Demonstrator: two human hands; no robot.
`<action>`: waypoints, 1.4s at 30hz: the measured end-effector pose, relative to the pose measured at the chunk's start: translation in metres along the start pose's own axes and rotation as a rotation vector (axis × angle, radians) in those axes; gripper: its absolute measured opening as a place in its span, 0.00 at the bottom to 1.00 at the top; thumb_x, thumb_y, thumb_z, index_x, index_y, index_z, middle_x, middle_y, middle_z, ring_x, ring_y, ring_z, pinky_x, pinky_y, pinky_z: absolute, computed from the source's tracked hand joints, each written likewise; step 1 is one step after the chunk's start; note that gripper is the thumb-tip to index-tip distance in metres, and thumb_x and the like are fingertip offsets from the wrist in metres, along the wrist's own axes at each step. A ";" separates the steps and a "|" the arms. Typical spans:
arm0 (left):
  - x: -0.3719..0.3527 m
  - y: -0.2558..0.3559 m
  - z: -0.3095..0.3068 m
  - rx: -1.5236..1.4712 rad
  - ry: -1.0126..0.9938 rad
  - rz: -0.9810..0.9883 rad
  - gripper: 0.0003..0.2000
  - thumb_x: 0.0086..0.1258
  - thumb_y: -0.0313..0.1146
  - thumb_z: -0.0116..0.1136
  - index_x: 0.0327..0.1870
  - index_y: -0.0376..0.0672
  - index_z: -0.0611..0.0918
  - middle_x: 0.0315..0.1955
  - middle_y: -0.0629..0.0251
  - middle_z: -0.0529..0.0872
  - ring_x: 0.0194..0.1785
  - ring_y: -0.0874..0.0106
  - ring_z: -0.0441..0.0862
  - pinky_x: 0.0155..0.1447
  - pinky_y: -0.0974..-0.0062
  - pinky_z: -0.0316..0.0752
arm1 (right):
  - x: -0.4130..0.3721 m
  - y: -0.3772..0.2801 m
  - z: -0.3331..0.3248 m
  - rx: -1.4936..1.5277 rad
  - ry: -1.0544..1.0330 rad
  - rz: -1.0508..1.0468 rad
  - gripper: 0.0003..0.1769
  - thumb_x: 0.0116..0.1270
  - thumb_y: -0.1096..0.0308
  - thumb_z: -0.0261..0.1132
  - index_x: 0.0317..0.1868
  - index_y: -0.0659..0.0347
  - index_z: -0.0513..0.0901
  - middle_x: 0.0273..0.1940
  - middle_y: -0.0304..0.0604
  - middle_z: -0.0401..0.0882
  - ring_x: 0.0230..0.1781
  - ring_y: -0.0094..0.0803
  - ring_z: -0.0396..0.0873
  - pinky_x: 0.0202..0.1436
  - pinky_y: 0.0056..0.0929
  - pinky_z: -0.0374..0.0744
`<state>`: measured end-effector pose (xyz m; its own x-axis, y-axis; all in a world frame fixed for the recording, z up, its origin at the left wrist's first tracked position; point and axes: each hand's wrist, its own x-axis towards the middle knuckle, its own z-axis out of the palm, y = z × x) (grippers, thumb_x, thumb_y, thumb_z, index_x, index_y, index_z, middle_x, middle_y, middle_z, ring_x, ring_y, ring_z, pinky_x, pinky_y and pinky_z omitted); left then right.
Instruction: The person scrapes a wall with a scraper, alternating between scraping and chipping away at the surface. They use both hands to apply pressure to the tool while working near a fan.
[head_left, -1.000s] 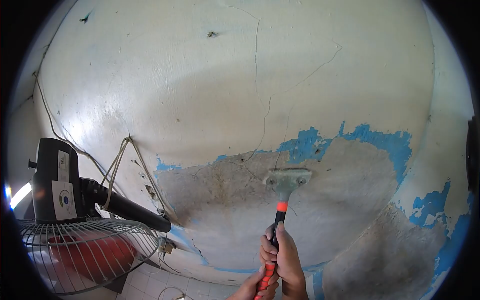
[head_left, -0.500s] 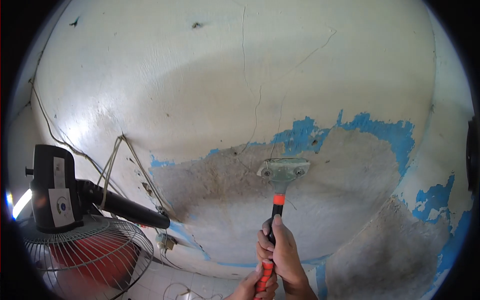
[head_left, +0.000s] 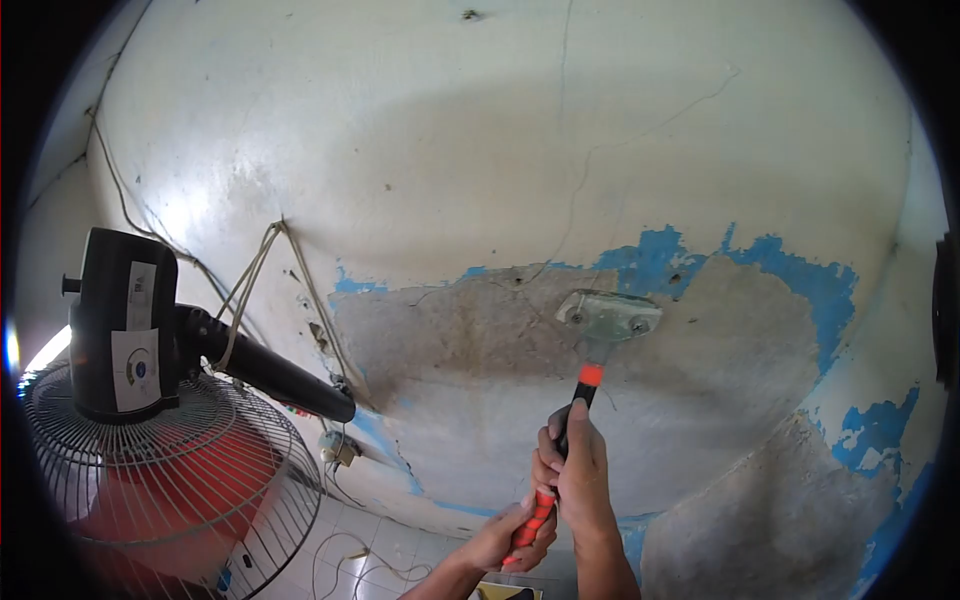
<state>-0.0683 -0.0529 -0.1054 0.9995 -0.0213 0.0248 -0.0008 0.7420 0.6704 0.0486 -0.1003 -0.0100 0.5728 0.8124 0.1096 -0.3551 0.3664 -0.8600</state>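
Observation:
A long-handled paint scraper (head_left: 608, 318) with a wide grey head and a black and orange handle leans up toward the wall (head_left: 420, 180). My right hand (head_left: 578, 465) is wrapped round the black upper part of the handle. Lower down, my left hand (head_left: 512, 535) closes on the orange grip at the handle's end. The scraper's blade edge overlaps the bare grey plaster patch (head_left: 430, 340), just below a strip of blue paint (head_left: 650, 262). Cream paint with thin cracks covers the wall above.
At left stands a black fan (head_left: 125, 330) with a wire cage (head_left: 190, 480), and a red object behind the cage. Looped cords (head_left: 262, 255) hang from the wall beside it. A cable (head_left: 335, 540) lies on the tiled floor, below a small socket box (head_left: 340, 448).
The camera view has shifted, so the wall and fan appear displaced. The scraper head has tilted, its handle now slanting more to the lower left. Both hands keep their grip.

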 end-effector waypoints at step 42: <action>-0.080 0.023 -0.025 0.578 0.985 0.529 0.23 0.81 0.49 0.37 0.34 0.37 0.74 0.15 0.69 0.71 0.14 0.81 0.66 0.19 0.81 0.60 | 0.046 0.091 0.091 -0.074 -0.359 0.068 0.21 0.79 0.52 0.46 0.31 0.59 0.65 0.17 0.31 0.60 0.12 0.18 0.59 0.16 0.21 0.62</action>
<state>-0.1478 -0.0176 -0.1105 0.4726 0.8813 -0.0064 -0.1736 0.1003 0.9797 -0.0244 0.0115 -0.0383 0.2496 0.9459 0.2075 -0.3219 0.2831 -0.9034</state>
